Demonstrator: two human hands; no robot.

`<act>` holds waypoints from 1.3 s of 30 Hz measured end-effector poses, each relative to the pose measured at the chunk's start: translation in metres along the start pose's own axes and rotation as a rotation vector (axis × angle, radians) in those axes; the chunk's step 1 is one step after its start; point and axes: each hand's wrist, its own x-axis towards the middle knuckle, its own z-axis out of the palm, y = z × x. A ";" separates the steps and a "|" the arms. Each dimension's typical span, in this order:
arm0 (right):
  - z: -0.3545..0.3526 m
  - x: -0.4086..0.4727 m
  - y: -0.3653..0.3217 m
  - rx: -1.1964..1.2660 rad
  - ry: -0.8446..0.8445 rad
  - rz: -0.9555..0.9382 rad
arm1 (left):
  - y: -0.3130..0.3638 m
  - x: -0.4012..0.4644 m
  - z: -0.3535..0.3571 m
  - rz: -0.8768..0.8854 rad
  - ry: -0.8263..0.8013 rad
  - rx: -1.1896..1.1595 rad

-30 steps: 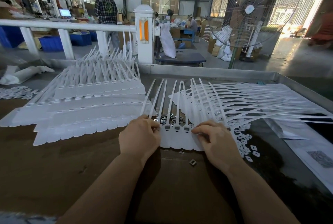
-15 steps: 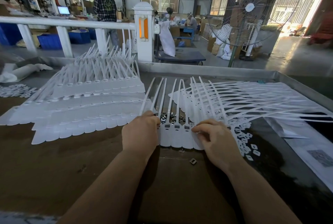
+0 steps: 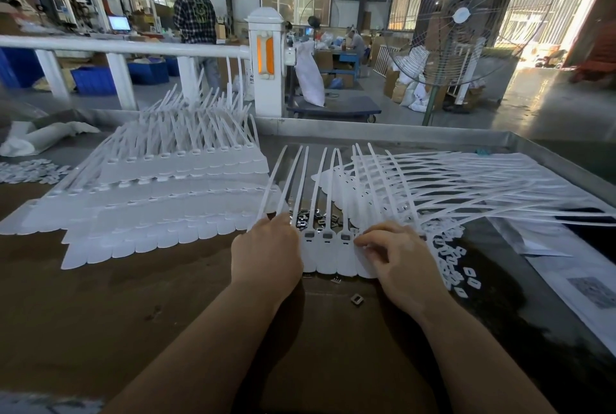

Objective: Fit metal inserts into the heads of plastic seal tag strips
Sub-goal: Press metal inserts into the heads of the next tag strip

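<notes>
White seal tag strips (image 3: 328, 252) lay side by side, tails fanned away, left hand (image 3: 266, 252) curled over their edge, grip unclear, right hand (image 3: 396, 255) pinching a head

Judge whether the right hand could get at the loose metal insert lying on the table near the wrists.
Probably yes. The metal insert lies bare on the table, just below the right hand, with nothing covering it; the hand would only have to draw back.

Daylight glares from the open doorway at upper right; the dark brown bench (image 3: 100, 297) lies dim, and frame edges bow and blur.
</notes>
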 end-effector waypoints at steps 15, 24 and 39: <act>0.000 -0.001 -0.001 -0.010 0.064 0.015 | -0.028 0.007 0.004 -0.425 0.106 -0.483; 0.001 -0.003 0.000 -0.046 0.082 0.029 | -0.031 0.009 0.007 -0.419 0.016 -0.502; -0.031 -0.011 0.004 -0.169 0.301 0.255 | -0.034 0.008 0.010 -0.372 -0.011 -0.532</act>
